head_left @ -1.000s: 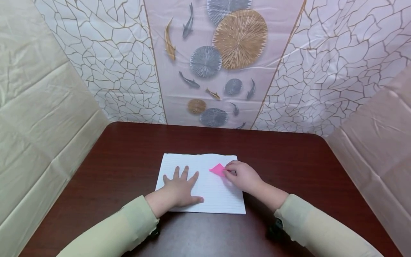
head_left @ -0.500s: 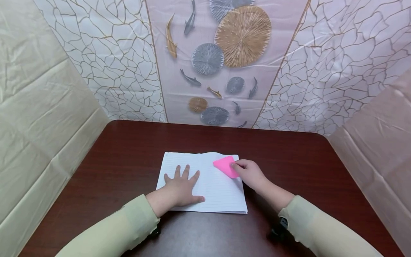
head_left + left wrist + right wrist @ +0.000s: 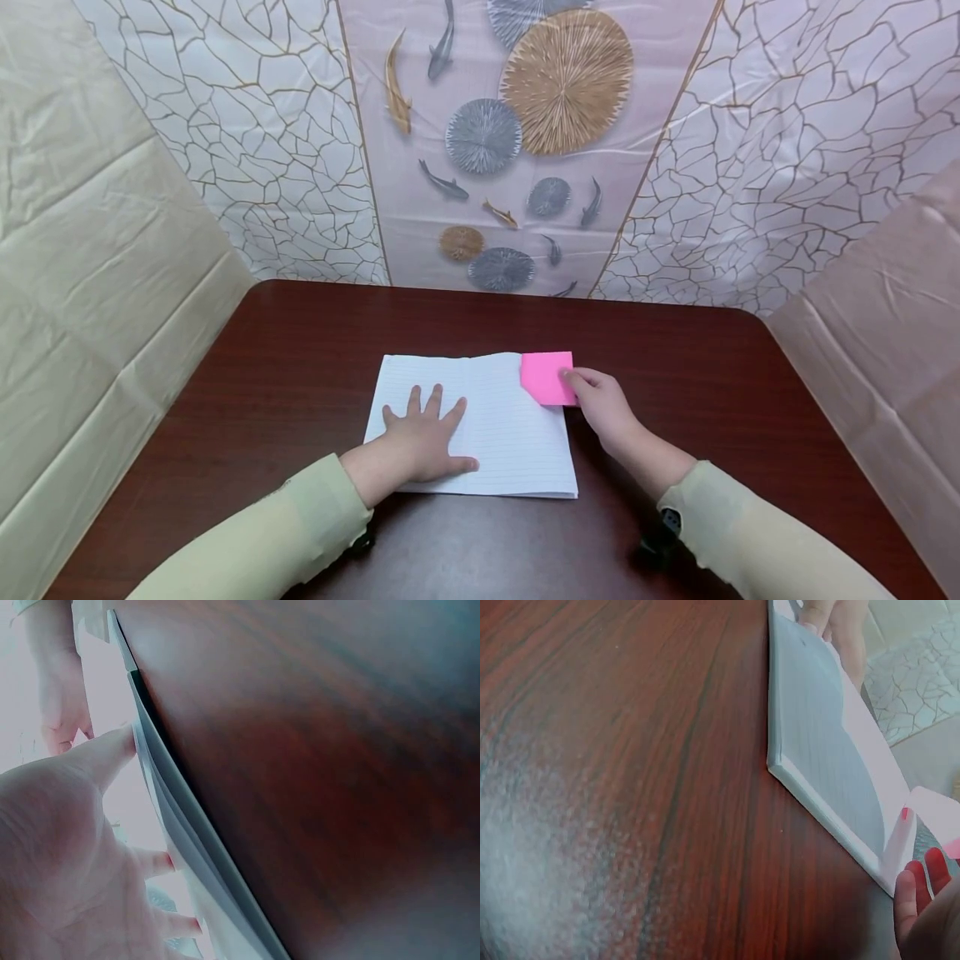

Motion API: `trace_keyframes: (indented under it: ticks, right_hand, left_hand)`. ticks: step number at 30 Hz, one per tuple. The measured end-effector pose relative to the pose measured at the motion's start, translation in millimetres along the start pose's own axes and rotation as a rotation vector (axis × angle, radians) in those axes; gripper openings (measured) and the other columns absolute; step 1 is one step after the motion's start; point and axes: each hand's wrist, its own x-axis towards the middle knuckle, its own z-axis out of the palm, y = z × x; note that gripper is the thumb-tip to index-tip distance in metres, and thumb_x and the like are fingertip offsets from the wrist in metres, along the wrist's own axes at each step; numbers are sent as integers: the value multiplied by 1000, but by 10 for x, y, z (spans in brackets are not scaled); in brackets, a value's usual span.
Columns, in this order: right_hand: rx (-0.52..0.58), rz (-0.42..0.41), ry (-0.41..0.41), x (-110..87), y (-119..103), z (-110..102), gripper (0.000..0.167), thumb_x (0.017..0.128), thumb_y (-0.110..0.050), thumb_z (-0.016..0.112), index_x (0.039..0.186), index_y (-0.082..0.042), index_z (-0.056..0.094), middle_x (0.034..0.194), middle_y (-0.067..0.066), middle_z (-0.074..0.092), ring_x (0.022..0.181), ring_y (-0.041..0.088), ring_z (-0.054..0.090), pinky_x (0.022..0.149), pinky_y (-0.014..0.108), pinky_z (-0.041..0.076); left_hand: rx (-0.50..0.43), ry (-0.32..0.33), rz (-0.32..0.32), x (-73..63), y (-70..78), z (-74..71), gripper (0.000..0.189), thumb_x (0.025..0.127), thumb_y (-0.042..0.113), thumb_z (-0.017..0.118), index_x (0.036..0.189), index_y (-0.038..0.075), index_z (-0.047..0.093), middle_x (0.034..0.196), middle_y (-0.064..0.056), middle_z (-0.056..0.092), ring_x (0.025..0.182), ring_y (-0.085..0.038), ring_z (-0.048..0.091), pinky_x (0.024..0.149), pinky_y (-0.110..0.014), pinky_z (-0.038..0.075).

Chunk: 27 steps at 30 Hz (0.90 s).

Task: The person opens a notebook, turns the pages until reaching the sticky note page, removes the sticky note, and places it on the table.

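Note:
An open notebook (image 3: 517, 454) with white lined pages lies on the table. My left hand (image 3: 422, 446) rests flat on its left page, fingers spread and thumb reaching past the center fold. At the far right corner of the notebook, my right hand (image 3: 606, 408) pinches a bright pink sticky note (image 3: 542, 375) by its right side. The note overlaps the page corner in the head view, and its lower left corner looks cut off or bent. In the right wrist view the note (image 3: 934, 814) appears washed out above the fingers. The left wrist view shows the left palm (image 3: 60, 855) beside the page edges.
The dark brown wooden table (image 3: 315, 333) surrounds the notebook. Behind it hangs a patterned backdrop (image 3: 480, 200) with fish and round leaf shapes. Beige cloth panels (image 3: 90, 292) stand along both sides.
My right hand has moved right and slightly away from me with the pink sticky note, which has turned from a pointed shape to a squarer one. The left hand stays in place.

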Motion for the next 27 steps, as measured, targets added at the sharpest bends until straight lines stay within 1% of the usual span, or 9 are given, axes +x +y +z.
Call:
trace_keyframes:
  ticks: [4, 9, 11, 15, 17, 19, 21, 24, 27]
  right_hand:
    - [81, 46, 7, 4, 7, -35, 50, 103, -33, 51, 140, 1, 54, 145, 17, 47, 129, 27, 42, 108, 44, 38]
    - [177, 89, 28, 20, 11, -76, 55, 103, -35, 51, 146, 1, 46, 150, 15, 40, 134, 27, 38, 111, 44, 36]
    - [216, 95, 39, 30, 11, -91, 56, 104, -35, 51, 146, 2, 45, 149, 16, 41, 132, 26, 40, 110, 42, 37]
    - [251, 102, 58, 34, -1, -130, 56, 104, -36, 50, 145, 2, 46, 144, 16, 45, 125, 24, 44, 105, 36, 41]
    - [247, 102, 59, 22, -10, -151, 56, 104, -37, 49, 145, 1, 46, 144, 15, 45, 124, 24, 45, 104, 35, 41]
    - [238, 92, 58, 12, -12, -175, 56, 104, -37, 49, 145, 0, 46, 144, 15, 44, 125, 25, 44, 105, 37, 41]
    - [203, 73, 63, 0, -3, -207, 55, 104, -38, 49, 145, -1, 48, 143, 15, 45, 125, 26, 43, 106, 38, 40]
    - [101, 25, 85, -11, 25, -261, 54, 103, -41, 50, 141, -2, 53, 138, 15, 50, 122, 25, 44, 101, 37, 40]
    - [-24, -45, 108, -32, 52, -335, 52, 102, -44, 51, 134, -4, 60, 127, 15, 59, 112, 24, 47, 91, 34, 42]
  left_hand:
    - [-2, 0, 1, -4, 5, -8, 95, 83, 77, 54, 158, 27, 26, 164, -16, 15, 148, -47, 10, 101, -77, 23]
    - [-6, -4, 3, -13, 7, -14, 94, 84, 76, 53, 158, 26, 26, 164, -16, 14, 148, -47, 10, 101, -77, 23]
    - [-8, -4, 4, -15, 6, -13, 94, 84, 76, 53, 158, 26, 26, 164, -16, 14, 148, -47, 10, 101, -77, 23]
    - [-9, -1, 5, -11, 5, -5, 94, 84, 76, 54, 158, 26, 26, 164, -17, 14, 148, -47, 10, 101, -77, 23]
    - [-8, 0, 5, -13, 8, -5, 94, 84, 76, 54, 158, 26, 26, 164, -16, 15, 148, -47, 10, 101, -77, 23]
    - [-6, 0, 5, -16, 10, -6, 94, 84, 76, 54, 158, 26, 26, 164, -16, 15, 147, -47, 10, 101, -77, 23]
    - [-2, 1, 6, -17, 14, -8, 93, 84, 76, 54, 158, 26, 26, 164, -16, 15, 147, -47, 11, 101, -77, 23]
    - [-5, 3, 9, -26, 17, -14, 93, 85, 75, 54, 158, 25, 27, 163, -17, 16, 147, -47, 12, 101, -77, 24]
    - [-1, -1, 8, -33, 18, -21, 93, 85, 75, 54, 158, 25, 26, 164, -16, 15, 147, -47, 11, 101, -77, 23]
